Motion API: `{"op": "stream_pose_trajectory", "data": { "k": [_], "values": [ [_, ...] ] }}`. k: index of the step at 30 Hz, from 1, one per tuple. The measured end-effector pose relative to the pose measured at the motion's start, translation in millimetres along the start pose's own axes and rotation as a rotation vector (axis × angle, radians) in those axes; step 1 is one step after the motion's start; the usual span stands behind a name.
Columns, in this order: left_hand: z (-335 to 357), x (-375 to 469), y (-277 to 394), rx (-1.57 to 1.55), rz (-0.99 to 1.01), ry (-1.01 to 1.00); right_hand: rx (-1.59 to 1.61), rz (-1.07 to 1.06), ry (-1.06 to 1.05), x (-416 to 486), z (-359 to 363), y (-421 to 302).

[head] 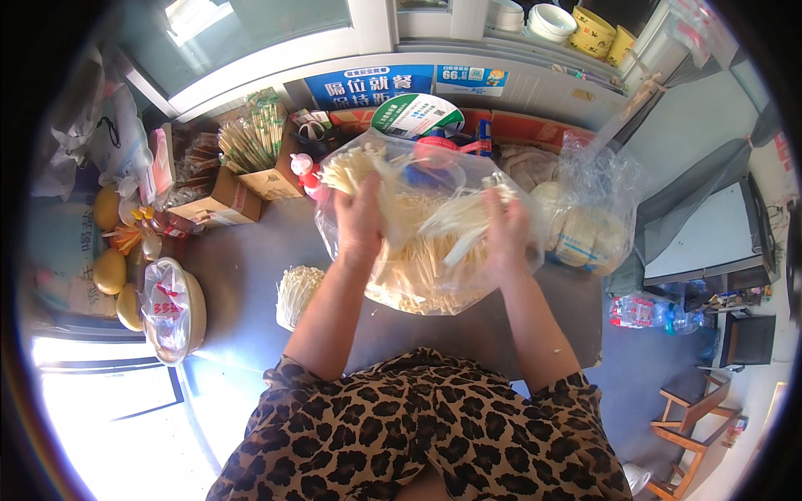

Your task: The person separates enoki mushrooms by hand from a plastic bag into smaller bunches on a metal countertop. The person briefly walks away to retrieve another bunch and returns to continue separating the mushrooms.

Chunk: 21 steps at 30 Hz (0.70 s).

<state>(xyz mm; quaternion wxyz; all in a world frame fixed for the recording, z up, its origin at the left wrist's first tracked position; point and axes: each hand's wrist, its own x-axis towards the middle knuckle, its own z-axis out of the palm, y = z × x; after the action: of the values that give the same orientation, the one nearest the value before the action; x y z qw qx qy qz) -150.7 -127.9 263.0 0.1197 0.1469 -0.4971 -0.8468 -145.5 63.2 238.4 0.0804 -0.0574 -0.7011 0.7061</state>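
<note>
A large clear plastic bag [407, 294] lies open on the grey table in front of me, with a heap of loose enoki mushrooms [432, 269] in it. Above the heap, my left hand [360, 219] grips a bunch of enoki mushrooms [351, 169], its stems pointing up and to the left. My right hand [509, 232] holds another bunch [460, 222] over the bag's right part; its strands are blurred and hang down to the left. A compact white bundle of enoki [297, 294] rests on the table beside my left forearm.
A beige basin [197, 313] with a plastic bag in it stands at the left. Cardboard boxes [269, 181] of wrapped chopsticks and packets sit behind it. At the right is a clear bag of round pale items [586, 232]. A red-and-white bottle [305, 172] stands beyond the mushroom bag.
</note>
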Motion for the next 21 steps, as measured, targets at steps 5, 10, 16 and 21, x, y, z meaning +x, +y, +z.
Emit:
{"op": "stream_pose_trajectory", "data": {
  "k": [5,10,16,21],
  "values": [
    [15,-16,-6,0.538,0.048,-0.378,0.035,0.373,-0.045,6,5,-14],
    [23,-19,-22,0.371,0.043,-0.35,-0.135,0.081,-0.23,15,9,-2],
    [-1,-1,15,0.142,0.041,-0.114,0.154,0.214,-0.05,9,-14,-8],
    [26,-21,-13,0.289,0.104,-0.408,-0.018,0.163,-0.451,16,11,-11]
  ]
}}
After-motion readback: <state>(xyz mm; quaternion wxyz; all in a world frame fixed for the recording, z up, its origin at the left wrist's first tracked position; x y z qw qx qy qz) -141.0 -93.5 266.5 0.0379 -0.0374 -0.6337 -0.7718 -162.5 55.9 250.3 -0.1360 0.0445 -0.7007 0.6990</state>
